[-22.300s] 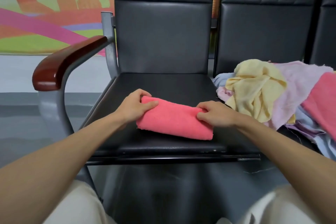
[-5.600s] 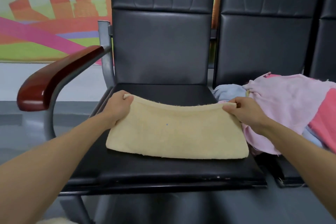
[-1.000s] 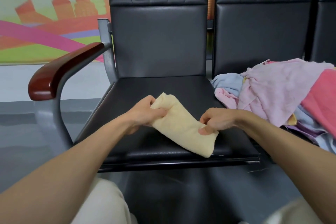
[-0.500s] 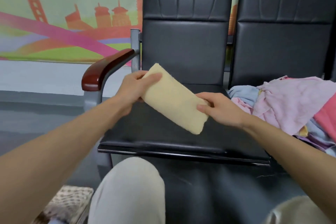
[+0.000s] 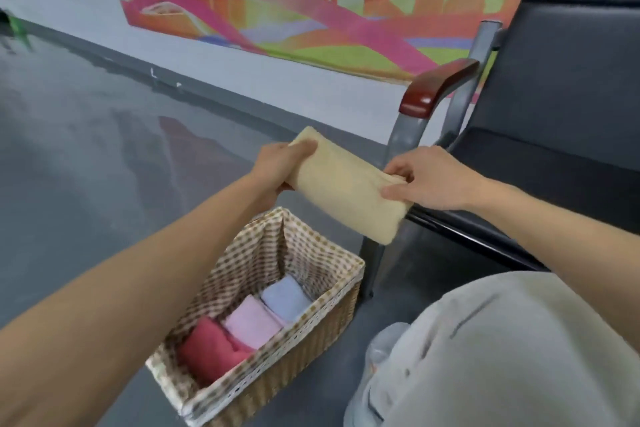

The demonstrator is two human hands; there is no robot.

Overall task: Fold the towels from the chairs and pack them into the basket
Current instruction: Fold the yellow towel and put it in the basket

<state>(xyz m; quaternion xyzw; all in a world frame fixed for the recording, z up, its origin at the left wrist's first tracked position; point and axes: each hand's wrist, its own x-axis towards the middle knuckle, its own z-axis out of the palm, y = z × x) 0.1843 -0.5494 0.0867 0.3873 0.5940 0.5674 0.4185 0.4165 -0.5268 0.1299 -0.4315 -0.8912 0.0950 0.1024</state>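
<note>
While carrying the folded yellow towel [image 5: 346,194] in mid-air, grips its left end with the left hand [image 5: 277,173], fingers curled round it, and pinches its right end with the right hand [image 5: 429,180]. Hovers it over the far end of the basket [image 5: 304,357] on the floor, left of the chair [image 5: 554,114]. Inside, 3 folded pieces in a row: red towel [image 5: 211,350], pink towel [image 5: 252,322], blue towel [image 5: 285,298]. Risks unfolding if released from this height, or catching askew on the rim.

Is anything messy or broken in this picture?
Nothing stands out. The red towel, pink towel and blue towel lie folded in a neat row in the basket, and the left hand and right hand hold the folded yellow towel in the air.
</note>
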